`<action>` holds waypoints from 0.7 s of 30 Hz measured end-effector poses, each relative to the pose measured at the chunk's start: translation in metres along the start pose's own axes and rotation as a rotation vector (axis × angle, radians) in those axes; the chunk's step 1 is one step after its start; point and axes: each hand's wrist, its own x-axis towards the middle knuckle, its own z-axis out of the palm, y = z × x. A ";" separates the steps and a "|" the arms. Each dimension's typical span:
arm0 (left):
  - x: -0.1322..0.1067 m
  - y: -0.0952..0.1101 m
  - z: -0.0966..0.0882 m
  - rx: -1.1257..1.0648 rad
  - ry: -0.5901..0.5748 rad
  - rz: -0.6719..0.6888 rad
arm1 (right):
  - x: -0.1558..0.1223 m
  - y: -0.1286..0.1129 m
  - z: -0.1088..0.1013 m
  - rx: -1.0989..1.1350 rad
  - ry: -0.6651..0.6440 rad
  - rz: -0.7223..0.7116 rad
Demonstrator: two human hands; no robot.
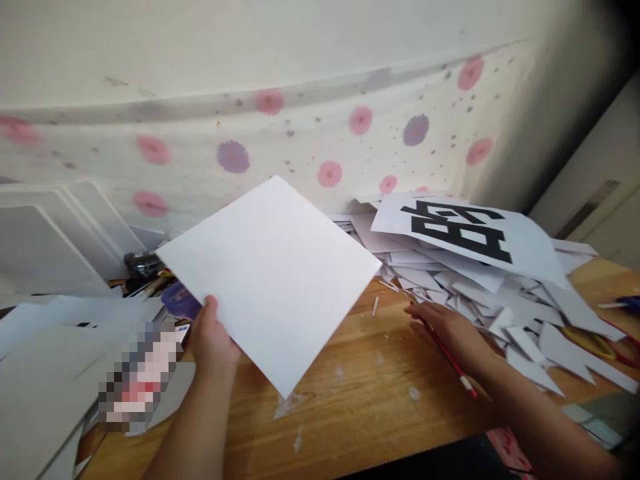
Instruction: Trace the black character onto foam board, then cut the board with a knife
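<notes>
My left hand (pixel 213 337) grips a blank white square sheet (pixel 273 277) by its lower left edge, thumb on top, holding it tilted above the wooden table (pixel 350 400). My right hand (pixel 445 330) lies on the table to the right, at the edge of a heap of white paper scraps (pixel 500 293). A thin red pencil (pixel 453 363) lies along that hand; the fingers are curled low and partly hidden. On top of the heap rests a sheet printed with a large black character (pixel 465 230).
White boards (pixel 45 247) lean against the flowered cloth at the back left. More white sheets (pixel 45 360) cover the left of the table, with a purple object (pixel 180 300) and dark tools behind. Orange-handled scissors (pixel 595 343) lie among the scraps at right.
</notes>
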 end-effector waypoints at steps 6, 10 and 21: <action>-0.011 0.000 0.009 -0.180 -0.165 -0.172 | -0.031 0.021 -0.018 -0.292 -0.064 0.252; -0.016 -0.004 0.012 -0.200 -0.152 -0.294 | -0.021 0.040 -0.037 -0.461 -0.045 0.526; -0.041 -0.022 0.018 -0.200 -0.288 -0.242 | -0.022 -0.111 -0.075 0.146 0.204 -0.446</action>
